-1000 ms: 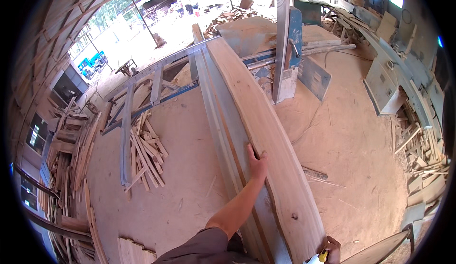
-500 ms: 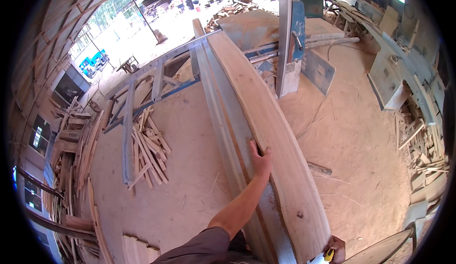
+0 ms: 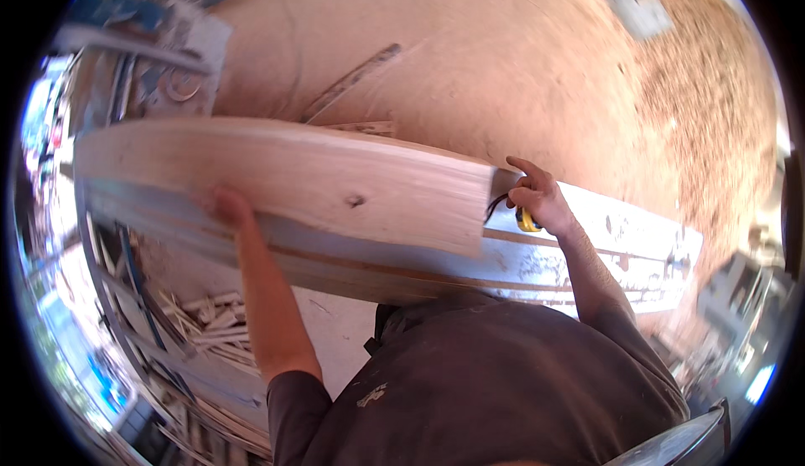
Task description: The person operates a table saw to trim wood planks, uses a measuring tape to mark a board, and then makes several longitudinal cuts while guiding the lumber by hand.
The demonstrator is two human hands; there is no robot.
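Observation:
A long pale wooden plank (image 3: 369, 189) with a dark knot lies on a long grey metal table (image 3: 402, 256). My left hand (image 3: 231, 206), smeared by motion, is at the plank's near edge, so its fingers do not show clearly. Just past the plank's right end, my right hand (image 3: 541, 201) has its index finger stretched out. A yellow and black tape measure (image 3: 527, 220) sits in that hand, partly covered by it. Something dark and curved, like a strap, lies between the hand and the plank's end.
Loose wood strips (image 3: 222, 328) lie on the floor below the table at left. Beyond the plank are a dark-edged board piece (image 3: 352, 82) and a blue machine (image 3: 126, 15). Sawdust (image 3: 704, 89) covers the floor at upper right. A grey machine (image 3: 738, 298) stands at far right.
My view has swung right and down, so the plank now runs across it. The right hand with the tape measure has moved slightly off the plank's end, its index finger now out.

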